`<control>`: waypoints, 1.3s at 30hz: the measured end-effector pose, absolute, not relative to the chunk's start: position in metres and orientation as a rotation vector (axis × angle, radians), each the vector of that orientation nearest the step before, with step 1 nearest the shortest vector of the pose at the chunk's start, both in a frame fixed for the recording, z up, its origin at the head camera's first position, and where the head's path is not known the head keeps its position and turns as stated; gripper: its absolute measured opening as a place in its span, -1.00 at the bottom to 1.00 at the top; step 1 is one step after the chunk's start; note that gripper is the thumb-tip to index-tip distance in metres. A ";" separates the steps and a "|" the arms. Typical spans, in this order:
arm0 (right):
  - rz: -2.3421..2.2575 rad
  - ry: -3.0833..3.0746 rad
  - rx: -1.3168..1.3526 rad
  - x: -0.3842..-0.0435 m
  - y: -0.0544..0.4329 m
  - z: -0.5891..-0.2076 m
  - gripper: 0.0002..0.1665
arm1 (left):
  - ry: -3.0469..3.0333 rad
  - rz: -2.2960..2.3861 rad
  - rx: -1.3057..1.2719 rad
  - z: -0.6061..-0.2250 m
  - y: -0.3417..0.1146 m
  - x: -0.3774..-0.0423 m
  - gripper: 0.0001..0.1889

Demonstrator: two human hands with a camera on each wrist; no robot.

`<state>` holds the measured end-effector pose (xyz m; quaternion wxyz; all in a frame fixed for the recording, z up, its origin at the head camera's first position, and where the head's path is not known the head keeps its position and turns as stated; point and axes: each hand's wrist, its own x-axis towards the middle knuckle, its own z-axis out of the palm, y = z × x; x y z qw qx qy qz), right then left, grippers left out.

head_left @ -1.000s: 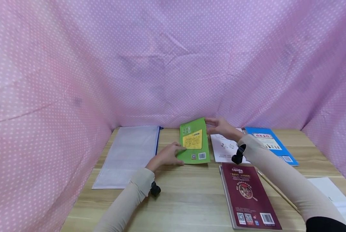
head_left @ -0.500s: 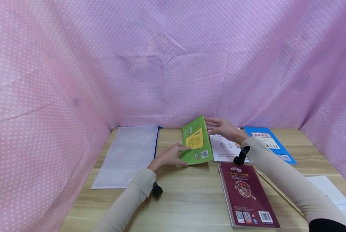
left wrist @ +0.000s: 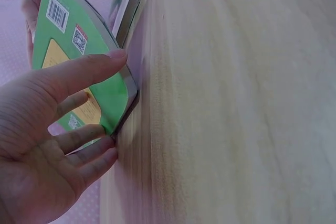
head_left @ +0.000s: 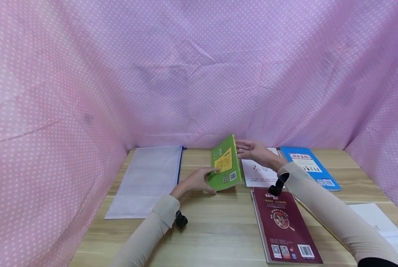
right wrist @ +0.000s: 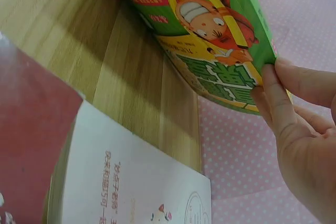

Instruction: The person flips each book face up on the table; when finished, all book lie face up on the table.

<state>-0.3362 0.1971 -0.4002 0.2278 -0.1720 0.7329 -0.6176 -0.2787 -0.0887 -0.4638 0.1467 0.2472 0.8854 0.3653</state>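
A green book [head_left: 224,163] with a yellow panel and barcode on its back cover stands tilted up, its spine side raised. My left hand [head_left: 199,180] holds its lower left corner, thumb [left wrist: 107,66] along the bottom edge and fingers around the corner. At the raised spine, my right hand [head_left: 257,152] touches the book with nearly straight fingers [right wrist: 278,98]. Seen from the right wrist, the front cover [right wrist: 210,24] shows a cartoon figure. A white book [head_left: 260,172] lies just under my right hand.
A mesh zip pouch [head_left: 148,178] with a blue edge lies left. To the right are a maroon book [head_left: 287,226], a blue book [head_left: 310,168], a thin gold-coloured stick [head_left: 322,222] under my right forearm and white paper [head_left: 379,222]. Pink dotted cloth [head_left: 199,74] encloses the table.
The green book has tilted further up onto its left edge and shifted slightly right. Both hands have stayed with it, the left moving a little right.
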 end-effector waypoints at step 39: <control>-1.719 2.098 -0.580 -0.332 0.146 -0.394 -0.14 | 2.154 1.597 0.692 -0.426 -0.103 -0.280 -0.04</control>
